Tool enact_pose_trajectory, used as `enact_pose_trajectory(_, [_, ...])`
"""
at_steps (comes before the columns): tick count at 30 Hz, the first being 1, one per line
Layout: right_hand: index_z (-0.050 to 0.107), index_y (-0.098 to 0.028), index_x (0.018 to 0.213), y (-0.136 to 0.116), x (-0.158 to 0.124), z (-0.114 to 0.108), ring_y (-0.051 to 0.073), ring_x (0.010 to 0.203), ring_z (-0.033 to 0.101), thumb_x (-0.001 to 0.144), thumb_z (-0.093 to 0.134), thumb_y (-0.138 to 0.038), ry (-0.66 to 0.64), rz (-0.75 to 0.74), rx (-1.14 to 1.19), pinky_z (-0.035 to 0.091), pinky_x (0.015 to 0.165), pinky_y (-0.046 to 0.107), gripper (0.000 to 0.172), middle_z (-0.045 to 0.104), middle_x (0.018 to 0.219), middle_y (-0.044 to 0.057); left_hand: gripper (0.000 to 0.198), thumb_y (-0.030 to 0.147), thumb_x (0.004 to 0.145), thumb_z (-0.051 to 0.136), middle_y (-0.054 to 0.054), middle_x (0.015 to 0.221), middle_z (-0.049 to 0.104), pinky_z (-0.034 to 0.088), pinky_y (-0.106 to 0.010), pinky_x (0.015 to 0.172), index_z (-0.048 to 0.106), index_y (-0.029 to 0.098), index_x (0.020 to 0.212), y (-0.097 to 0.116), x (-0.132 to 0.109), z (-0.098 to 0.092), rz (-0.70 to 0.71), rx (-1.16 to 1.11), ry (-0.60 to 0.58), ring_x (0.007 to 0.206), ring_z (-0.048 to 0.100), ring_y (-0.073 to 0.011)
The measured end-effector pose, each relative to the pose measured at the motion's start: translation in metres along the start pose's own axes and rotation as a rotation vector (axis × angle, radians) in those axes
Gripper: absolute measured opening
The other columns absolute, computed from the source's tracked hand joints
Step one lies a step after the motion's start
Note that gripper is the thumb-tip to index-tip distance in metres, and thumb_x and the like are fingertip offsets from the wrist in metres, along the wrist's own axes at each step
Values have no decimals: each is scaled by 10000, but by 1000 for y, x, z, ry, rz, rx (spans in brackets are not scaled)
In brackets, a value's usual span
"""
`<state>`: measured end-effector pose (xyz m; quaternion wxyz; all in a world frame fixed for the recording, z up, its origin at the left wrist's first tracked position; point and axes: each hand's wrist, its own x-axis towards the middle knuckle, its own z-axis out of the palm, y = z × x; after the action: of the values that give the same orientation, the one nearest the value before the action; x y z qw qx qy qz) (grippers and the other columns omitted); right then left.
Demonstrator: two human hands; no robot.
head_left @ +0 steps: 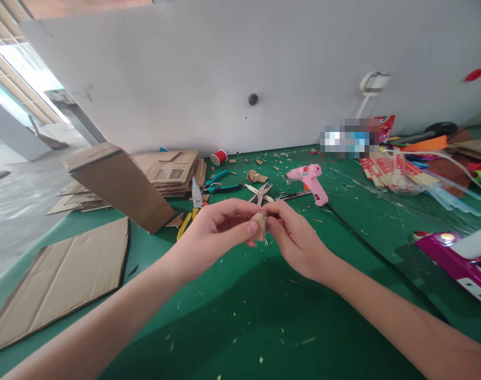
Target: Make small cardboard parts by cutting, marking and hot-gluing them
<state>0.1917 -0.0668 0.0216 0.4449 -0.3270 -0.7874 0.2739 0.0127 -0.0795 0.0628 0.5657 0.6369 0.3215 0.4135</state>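
A small folded cardboard piece (pixel 259 226) is held up over the middle of the green table (pixel 240 311). My left hand (pixel 220 227) grips it from the left, thumb on its near face. At its right edge, the thumb and fingers of my right hand (pixel 290 232) pinch it. White thread-like bits hang below the piece. Just beyond my hands lie metal pliers (pixel 261 193). A pink glue gun (pixel 310 182) rests on the table beyond my right hand, and yellow-handled scissors (pixel 185 224) lie beside my left hand.
Stacked cardboard (pixel 169 174), a tilted cardboard box (pixel 121 184) and a flat sheet (pixel 66 274) are at left. Teal-handled pliers (pixel 224 187) and a red thread spool (pixel 218 157) lie toward the wall. Wrapped sticks (pixel 394 171) and a magenta iron-like tool (pixel 454 261) stand at right, near a black cord.
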Motion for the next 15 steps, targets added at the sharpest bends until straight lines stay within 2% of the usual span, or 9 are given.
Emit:
enact_pose_trajectory(7, [510,-202,821,1,2,-5,121,646,469,966,349,-290,-51,19,-47,370,599,255,234,512,721,-8,105,233,824,634,-8,717,634,517,-220,621,685,167,888,-2,0,-2,-69,-175,21,635,599,-96])
enact_pose_trajectory(11, [493,-199,751,11,5,-7,124,608,452,963,337,-320,-87,86,-164,349,562,257,289,499,671,-13,102,237,850,606,-4,701,625,494,-206,582,648,174,918,2,0,-8,-10,-70,33,635,603,-101])
enact_pose_trajectory(13, [506,-197,772,21,6,-7,143,640,478,957,335,-290,-81,126,-309,364,583,274,269,526,691,1,101,240,852,599,-16,775,642,517,-234,627,617,176,928,4,-1,-10,28,9,79,691,625,-121])
enact_pose_trajectory(15, [547,-190,869,31,6,-5,188,759,531,932,379,-236,-96,140,-481,402,661,322,184,595,805,42,93,225,849,594,-41,888,656,537,-281,716,593,172,926,3,0,-10,90,108,113,795,641,-149])
